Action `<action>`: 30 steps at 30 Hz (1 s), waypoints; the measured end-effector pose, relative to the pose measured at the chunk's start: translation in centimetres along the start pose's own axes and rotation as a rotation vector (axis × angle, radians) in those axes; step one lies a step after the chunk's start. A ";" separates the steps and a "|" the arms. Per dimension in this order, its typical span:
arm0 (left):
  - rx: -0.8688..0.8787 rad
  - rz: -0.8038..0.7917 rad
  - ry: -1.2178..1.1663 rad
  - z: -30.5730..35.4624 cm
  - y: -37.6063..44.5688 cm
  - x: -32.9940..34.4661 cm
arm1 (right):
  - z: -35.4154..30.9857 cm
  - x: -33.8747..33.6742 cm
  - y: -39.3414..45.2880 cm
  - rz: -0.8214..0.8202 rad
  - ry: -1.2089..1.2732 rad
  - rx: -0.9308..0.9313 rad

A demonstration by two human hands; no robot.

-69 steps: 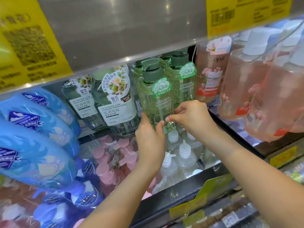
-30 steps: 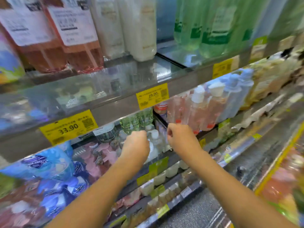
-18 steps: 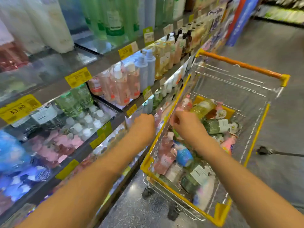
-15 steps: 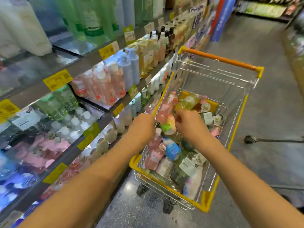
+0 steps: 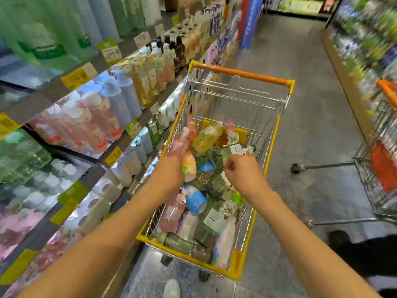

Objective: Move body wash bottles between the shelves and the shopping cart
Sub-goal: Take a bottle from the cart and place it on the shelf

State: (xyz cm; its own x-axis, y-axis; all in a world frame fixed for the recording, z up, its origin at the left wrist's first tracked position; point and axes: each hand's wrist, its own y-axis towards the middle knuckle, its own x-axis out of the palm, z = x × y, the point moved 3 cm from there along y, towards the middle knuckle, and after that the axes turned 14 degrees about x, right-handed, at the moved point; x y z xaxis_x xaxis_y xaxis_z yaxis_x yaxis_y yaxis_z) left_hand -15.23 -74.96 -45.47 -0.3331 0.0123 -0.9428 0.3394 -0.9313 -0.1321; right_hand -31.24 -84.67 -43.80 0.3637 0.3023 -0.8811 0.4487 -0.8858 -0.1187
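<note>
A yellow-rimmed wire shopping cart [image 5: 267, 151] stands in the aisle against the shelves, piled with several body wash bottles: a yellow bottle [image 5: 207, 136], a pink bottle [image 5: 180, 145], a rainbow-coloured bottle [image 5: 189, 166] and a blue-labelled bottle [image 5: 195, 201]. My left hand [image 5: 168, 174] hovers over the cart's left side, fingers curled, right beside the rainbow-coloured bottle; I see nothing in it. My right hand [image 5: 243, 174] hangs over the middle of the cart, curled and holding nothing. On my left, the shelves [image 5: 137, 119] hold rows of pink, blue, amber and green bottles.
The cart's orange handle [image 5: 240, 74] is at the far end. A second wire cart [image 5: 384, 168] stands at the right, one wheel arm reaching into the aisle. Someone in dark clothing [image 5: 365, 254] is at the lower right. Grey floor runs ahead between the shelves.
My view has swung from the shelf with the green pump bottles to the cart. Both hands left the shelf holding nothing and now hang over the cart's bottles.
</note>
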 end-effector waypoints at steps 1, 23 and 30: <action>-0.011 0.002 -0.020 -0.6 1.2 0.2 | -0.3 0.6 1.1 -0.007 0.004 0.017; -0.376 -0.099 -0.231 -9.5 22.6 13.2 | 2.0 18.3 26.2 -0.303 0.585 0.773; -0.636 -0.049 -0.140 -9.9 25.0 16.1 | 1.8 22.9 31.9 -0.215 0.720 0.869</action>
State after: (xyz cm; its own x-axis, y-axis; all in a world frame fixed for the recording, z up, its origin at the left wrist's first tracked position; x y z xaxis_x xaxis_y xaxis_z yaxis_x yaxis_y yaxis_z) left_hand -3.41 -94.44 -66.97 -0.4586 -0.0381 -0.8878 0.7607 -0.5332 -0.3701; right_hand -10.06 -106.66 -68.59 0.8559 0.3599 -0.3714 -0.0552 -0.6505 -0.7575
